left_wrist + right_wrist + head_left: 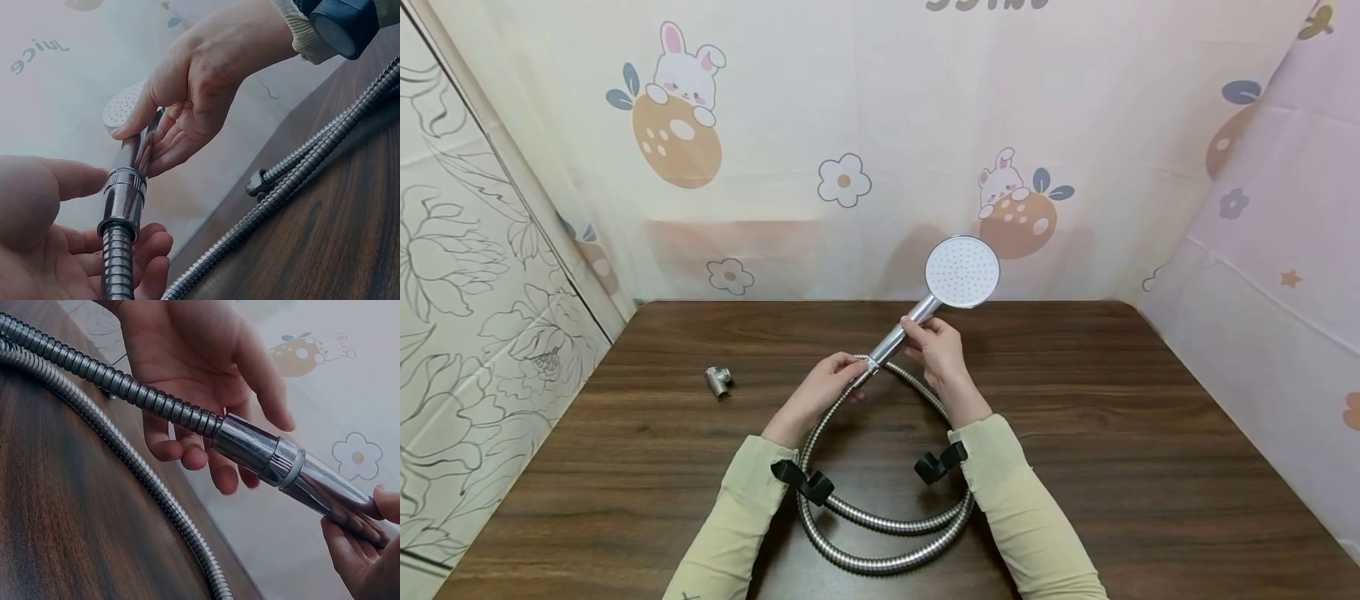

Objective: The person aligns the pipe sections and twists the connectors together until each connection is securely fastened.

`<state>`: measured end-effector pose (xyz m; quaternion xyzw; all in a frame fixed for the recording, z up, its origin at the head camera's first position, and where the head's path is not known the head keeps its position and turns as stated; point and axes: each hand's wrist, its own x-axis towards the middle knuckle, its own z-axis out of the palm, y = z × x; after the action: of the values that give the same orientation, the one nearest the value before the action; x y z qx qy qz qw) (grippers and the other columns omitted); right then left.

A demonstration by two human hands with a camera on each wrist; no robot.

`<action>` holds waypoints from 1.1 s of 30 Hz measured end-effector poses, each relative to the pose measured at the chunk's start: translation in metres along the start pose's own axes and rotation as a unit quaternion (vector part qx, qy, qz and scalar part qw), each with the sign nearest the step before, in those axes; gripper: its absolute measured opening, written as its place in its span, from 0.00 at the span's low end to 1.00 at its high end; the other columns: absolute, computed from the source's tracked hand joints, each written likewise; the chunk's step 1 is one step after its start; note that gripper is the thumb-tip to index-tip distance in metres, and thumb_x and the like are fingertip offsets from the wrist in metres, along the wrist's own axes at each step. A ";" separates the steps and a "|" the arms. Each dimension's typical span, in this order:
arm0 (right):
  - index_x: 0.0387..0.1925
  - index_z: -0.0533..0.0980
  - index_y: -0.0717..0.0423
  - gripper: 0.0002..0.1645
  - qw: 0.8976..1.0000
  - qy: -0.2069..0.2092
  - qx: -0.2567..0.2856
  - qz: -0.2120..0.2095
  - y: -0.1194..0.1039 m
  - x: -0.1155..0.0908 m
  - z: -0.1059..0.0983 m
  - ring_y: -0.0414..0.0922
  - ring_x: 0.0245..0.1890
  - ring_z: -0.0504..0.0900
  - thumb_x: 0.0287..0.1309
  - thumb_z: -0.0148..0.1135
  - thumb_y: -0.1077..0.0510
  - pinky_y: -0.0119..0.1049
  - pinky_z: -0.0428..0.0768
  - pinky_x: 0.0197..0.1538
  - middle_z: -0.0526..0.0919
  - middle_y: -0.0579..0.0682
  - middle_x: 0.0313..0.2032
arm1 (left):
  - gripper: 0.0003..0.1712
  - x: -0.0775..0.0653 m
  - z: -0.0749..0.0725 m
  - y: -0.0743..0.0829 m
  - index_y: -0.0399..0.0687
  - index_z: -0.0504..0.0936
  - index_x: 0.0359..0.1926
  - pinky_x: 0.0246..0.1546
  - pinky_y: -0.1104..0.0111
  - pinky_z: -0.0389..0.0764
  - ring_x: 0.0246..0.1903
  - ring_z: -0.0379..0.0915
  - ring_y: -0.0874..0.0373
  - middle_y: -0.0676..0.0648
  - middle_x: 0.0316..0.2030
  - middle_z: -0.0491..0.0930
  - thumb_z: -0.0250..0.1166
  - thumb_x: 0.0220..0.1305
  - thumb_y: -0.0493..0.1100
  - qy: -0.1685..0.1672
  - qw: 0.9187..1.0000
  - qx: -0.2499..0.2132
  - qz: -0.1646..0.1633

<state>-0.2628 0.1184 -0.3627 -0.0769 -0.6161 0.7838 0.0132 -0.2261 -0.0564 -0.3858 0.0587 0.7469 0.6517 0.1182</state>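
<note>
In the head view my right hand grips the chrome handle of a shower head, its round white nozzle face tilted up at the far right end. A ribbed metal shower hose meets the handle's lower end. My left hand is around that joint with loose fingers. The left wrist view has its thumb tip right at the collar of the hose's chrome nut, other fingers behind the hose. Between nut and handle a pale ring shows in the right wrist view.
The hose loops on the dark wooden table between my forearms; its other end fitting shows in the left wrist view. A small chrome tee fitting lies at left. A patterned curtain stands behind the table.
</note>
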 end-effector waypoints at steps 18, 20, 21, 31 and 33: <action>0.44 0.71 0.64 0.15 1.000 -0.004 -0.019 0.021 -0.005 -0.002 0.004 0.35 0.25 0.79 0.56 0.60 0.60 0.29 0.78 0.33 0.77 0.43 0.26 | 0.16 -0.003 0.000 0.004 0.33 0.74 0.46 0.30 0.69 0.75 0.24 0.73 0.61 0.41 0.29 0.79 0.50 0.67 0.42 -0.001 1.000 -0.009 -0.002; 0.43 0.71 0.64 0.15 1.000 -0.004 -0.018 0.020 -0.004 -0.002 0.004 0.35 0.25 0.79 0.56 0.60 0.60 0.29 0.78 0.33 0.77 0.43 0.26 | 0.16 -0.003 0.000 0.003 0.33 0.75 0.45 0.32 0.66 0.76 0.25 0.73 0.59 0.45 0.28 0.79 0.51 0.66 0.42 -0.002 1.000 -0.005 0.004; 0.44 0.71 0.65 0.15 1.000 -0.005 -0.019 0.019 -0.004 -0.002 0.003 0.35 0.25 0.79 0.56 0.60 0.60 0.29 0.78 0.33 0.77 0.43 0.25 | 0.16 -0.003 -0.001 0.003 0.33 0.75 0.46 0.33 0.65 0.76 0.25 0.73 0.59 0.45 0.28 0.79 0.52 0.66 0.42 -0.002 1.000 -0.004 0.007; 0.47 0.70 0.69 0.18 1.000 -0.016 0.000 0.013 -0.003 -0.002 0.003 0.35 0.26 0.79 0.57 0.58 0.62 0.29 0.79 0.34 0.77 0.44 0.26 | 0.19 -0.001 0.000 -0.002 0.35 0.76 0.46 0.33 0.66 0.76 0.27 0.75 0.53 0.38 0.33 0.78 0.46 0.69 0.45 0.004 1.000 0.009 0.011; 0.46 0.70 0.69 0.17 1.000 -0.017 0.004 0.010 -0.004 -0.003 0.003 0.35 0.26 0.80 0.57 0.58 0.63 0.29 0.79 0.34 0.77 0.44 0.26 | 0.19 -0.001 0.001 -0.003 0.35 0.76 0.46 0.32 0.66 0.75 0.25 0.75 0.57 0.36 0.33 0.79 0.45 0.69 0.44 0.000 1.000 0.012 0.009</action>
<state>-0.2608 0.1164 -0.3583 -0.0699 -0.6125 0.7874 -0.0044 -0.2249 -0.0564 -0.3884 0.0671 0.7541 0.6438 0.1113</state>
